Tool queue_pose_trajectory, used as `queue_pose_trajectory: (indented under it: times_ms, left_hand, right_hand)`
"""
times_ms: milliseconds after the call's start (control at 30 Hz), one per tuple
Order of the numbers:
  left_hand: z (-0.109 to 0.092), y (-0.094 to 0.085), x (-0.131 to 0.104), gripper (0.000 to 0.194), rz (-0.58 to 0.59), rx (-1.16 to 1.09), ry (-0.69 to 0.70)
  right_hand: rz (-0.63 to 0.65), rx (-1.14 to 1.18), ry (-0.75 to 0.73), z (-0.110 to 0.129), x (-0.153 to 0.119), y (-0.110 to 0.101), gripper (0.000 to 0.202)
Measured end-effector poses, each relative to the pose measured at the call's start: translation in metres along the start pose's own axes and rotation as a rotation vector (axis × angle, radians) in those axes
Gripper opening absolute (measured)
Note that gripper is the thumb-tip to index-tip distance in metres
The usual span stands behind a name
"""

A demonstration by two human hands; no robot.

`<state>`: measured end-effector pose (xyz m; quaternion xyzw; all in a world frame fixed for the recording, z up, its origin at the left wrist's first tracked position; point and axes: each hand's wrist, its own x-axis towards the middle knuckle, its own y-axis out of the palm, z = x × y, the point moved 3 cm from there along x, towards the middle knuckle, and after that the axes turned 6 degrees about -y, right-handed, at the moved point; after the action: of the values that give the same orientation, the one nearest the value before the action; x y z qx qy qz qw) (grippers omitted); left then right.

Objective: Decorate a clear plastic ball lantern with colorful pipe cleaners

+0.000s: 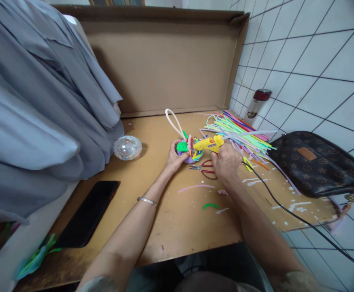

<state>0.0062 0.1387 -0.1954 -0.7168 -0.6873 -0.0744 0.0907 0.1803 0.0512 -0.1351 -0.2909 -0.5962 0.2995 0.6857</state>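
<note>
My left hand is closed around a colourful pipe-cleaner piece with green, purple, red and blue parts; a white loop rises from its top. In my right hand is a yellow glue gun, its nozzle end pointing left at the piece. A clear glue stick sticks out of the gun's back. Just below the gun lie red-handled scissors, partly behind my right hand. A pink strip and a short green strip rest on the table nearer to me.
Many coloured pipe cleaners are piled at the back right, beside a brown bag and a red-lidded bottle. A clear faceted bowl and a black phone lie left. A black cord runs right; cardboard stands behind.
</note>
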Motion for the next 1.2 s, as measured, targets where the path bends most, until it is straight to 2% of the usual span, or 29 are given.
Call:
queue_pose_trajectory:
  times_ms: [133, 700, 1200]
  left_hand:
    - [-0.0011, -0.0008, -0.0002, 0.052, -0.003, 0.011, -0.006]
    - [-0.0013, -0.0013, -0.0002, 0.054, -0.009, 0.009, -0.014]
    - [0.0016, -0.0021, 0.0012, 0.053, -0.025, -0.024, 0.013]
  right_hand:
    - [-0.025, -0.008, -0.005, 0.0002, 0.0001, -0.0002, 0.016]
    - [0.031, 0.005, 0.011, 0.0011, 0.0010, -0.0026, 0.022]
    - [0.067, 0.045, 0.029, 0.0009, 0.0028, -0.0081, 0.018]
